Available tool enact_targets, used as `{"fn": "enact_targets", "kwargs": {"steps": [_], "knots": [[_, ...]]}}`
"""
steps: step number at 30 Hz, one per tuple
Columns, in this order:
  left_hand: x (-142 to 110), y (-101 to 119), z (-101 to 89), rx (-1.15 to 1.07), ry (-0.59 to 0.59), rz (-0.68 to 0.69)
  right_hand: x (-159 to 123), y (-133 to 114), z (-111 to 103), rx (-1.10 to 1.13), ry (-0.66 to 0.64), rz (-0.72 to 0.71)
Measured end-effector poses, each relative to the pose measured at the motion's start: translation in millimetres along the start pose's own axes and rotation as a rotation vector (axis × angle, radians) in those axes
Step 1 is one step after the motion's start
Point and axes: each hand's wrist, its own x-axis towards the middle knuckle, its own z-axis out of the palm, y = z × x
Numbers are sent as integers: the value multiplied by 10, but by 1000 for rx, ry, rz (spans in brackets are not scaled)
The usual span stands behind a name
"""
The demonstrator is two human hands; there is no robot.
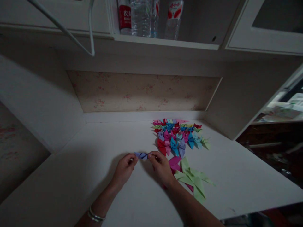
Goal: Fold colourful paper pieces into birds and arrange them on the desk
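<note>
A small purple folded paper piece is stretched between my two hands, just above the white desk. My left hand pinches its left end between thumb and fingers. At the right end, my right hand pinches it in the same way. Just right of my right hand lie larger light green folded papers, partly on top of magenta ones. Beyond them, many small folded paper figures in red, pink, blue, purple and green sit in rows.
The white desk runs back to a flowered wall panel. Overhead, a cabinet shelf holds several plastic bottles. A white bent rod or cable hangs at upper left. A side panel bounds the desk's back right.
</note>
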Motion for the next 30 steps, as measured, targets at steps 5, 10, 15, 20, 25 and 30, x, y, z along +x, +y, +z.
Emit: {"fn": "enact_targets", "kwargs": {"steps": [5, 10, 15, 20, 25, 30], "knots": [[-12, 44, -13, 1, -13, 51, -17, -14, -17, 8, 49, 20], [-14, 44, 0, 10, -19, 19, -7, -40, -36, -60, 34, -35], [-16, 11, 32, -13, -51, -31, -114, -101, -66, -99, 32, -87], [-41, -9, 66, -40, -115, -53, -177, -235, -366, -54, 153, -84], [-50, -8, 93, -19, -153, -38, 195, -496, -1102, -16, 329, -135], [-38, 19, 89, -26, -171, -96, 740, -644, -2153, -230, 535, -103]]}}
